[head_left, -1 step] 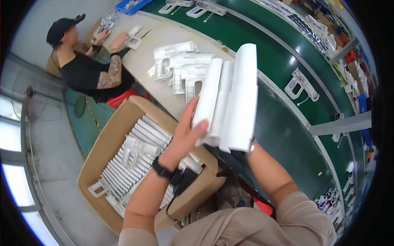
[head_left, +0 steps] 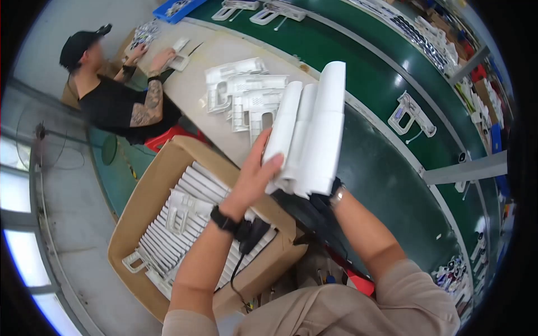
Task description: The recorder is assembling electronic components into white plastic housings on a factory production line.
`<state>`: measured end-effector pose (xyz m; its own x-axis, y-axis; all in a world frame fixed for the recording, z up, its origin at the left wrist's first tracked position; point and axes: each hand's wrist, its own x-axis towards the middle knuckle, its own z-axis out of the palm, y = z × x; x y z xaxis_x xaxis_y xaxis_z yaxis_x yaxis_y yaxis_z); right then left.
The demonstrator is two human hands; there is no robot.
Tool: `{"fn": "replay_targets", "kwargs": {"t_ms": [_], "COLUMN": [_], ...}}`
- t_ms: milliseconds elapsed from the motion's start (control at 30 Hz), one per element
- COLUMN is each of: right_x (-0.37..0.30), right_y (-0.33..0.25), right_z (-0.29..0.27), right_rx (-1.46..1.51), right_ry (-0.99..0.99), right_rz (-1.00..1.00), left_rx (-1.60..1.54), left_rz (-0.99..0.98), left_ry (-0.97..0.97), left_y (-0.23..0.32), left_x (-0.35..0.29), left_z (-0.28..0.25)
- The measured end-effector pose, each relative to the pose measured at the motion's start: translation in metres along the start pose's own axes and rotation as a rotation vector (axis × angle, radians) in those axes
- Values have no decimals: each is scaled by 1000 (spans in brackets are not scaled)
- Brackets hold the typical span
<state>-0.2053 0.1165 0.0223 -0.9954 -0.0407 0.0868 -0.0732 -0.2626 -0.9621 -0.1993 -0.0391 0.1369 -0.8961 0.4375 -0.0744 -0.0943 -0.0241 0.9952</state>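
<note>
Several long white plastic housing shells (head_left: 311,123) are held side by side in front of me, smooth curved sides up and slightly tilted. My left hand (head_left: 259,176) is wrapped round their left side, thumb on the front and a dark band at the wrist. My right hand (head_left: 336,195) reaches behind the lower right end of the shells; its fingers are hidden. More white housing shells with handle openings (head_left: 246,89) lie overlapping on the table just beyond. Below my left forearm, an open cardboard box (head_left: 131,224) holds rows of white shells, with a few lying loose on top.
A co-worker in black (head_left: 120,106) sits at the far left of the pale table (head_left: 193,92), both hands at a white part. A green conveyor (head_left: 358,67) carries white housings. Beside the box lies a black corded object (head_left: 255,235). A grey metal bar (head_left: 465,168) juts in at right.
The held shells have shifted slightly left and tilt a little more, my hands moving with them. The view has moved slightly, and more of the black corded object shows.
</note>
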Motion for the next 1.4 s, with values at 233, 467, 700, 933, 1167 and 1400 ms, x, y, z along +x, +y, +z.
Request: {"fn": "replay_targets", "kwargs": {"t_ms": [233, 467, 700, 933, 1167, 1400], "right_x": [26, 12, 29, 22, 22, 21], "right_y": [70, 96, 64, 78, 85, 107], "right_z": [-39, -36, -30, -24, -28, -29], "right_rx": [-370, -156, -106, 12, -614, -531], "right_ry": [-76, 321, 365, 286, 330, 337], "right_rz": [467, 280, 598, 597, 321, 260], "left_rx": [63, 217, 13, -234, -149, -34], "left_rz": [-265, -161, -291, -228, -279, -500], "left_ry": [51, -24, -12, 184, 445, 334], "left_y": [-98, -101, -102, -108, -129, -148], "left_x": [92, 104, 136, 135, 140, 164], "left_z": [-27, -10, -26, -53, -79, -99]}}
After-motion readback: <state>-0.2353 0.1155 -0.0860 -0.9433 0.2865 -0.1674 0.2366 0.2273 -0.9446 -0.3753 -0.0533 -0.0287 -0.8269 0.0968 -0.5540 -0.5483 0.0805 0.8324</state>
